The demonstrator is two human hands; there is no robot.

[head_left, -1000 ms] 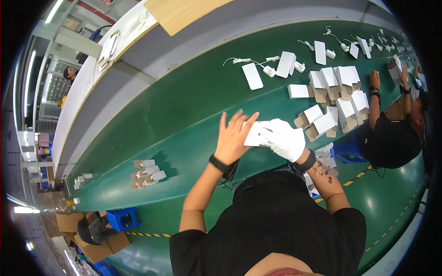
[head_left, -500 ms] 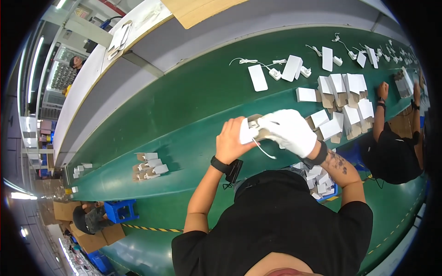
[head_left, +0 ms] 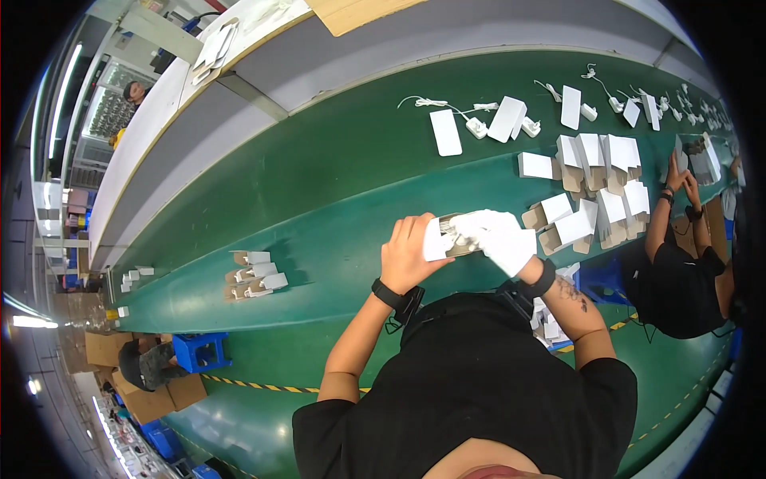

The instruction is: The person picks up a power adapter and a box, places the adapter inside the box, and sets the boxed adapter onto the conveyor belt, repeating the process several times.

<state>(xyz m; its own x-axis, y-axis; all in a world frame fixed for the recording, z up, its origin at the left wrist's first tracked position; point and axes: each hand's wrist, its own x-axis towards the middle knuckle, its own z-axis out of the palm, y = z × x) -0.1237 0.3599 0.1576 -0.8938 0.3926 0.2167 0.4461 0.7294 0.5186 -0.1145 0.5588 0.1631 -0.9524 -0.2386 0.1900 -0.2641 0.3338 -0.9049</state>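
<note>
A small open white box (head_left: 433, 242) with a brown inside lies across my two hands, above the green bench. My bare left hand (head_left: 405, 255) is closed around its left end. My right hand (head_left: 493, 239), in a white glove, has its fingers pressed at the box's opening. White cable or adapter parts (head_left: 448, 235) show under those fingertips, partly hidden by the glove. To my right stand rows of open white boxes (head_left: 588, 150) with brown flaps.
On the far belt lie flat white box pieces (head_left: 445, 132), white adapters (head_left: 475, 127) and coiled cables. Several filled boxes (head_left: 257, 277) stand left. A co-worker's hands (head_left: 680, 177) are at the right. A blue stool (head_left: 203, 352) is on the floor at left.
The cable end that hung below the box no longer shows outside it. My right hand has come down slightly over the opening. The co-worker's hands have come together.
</note>
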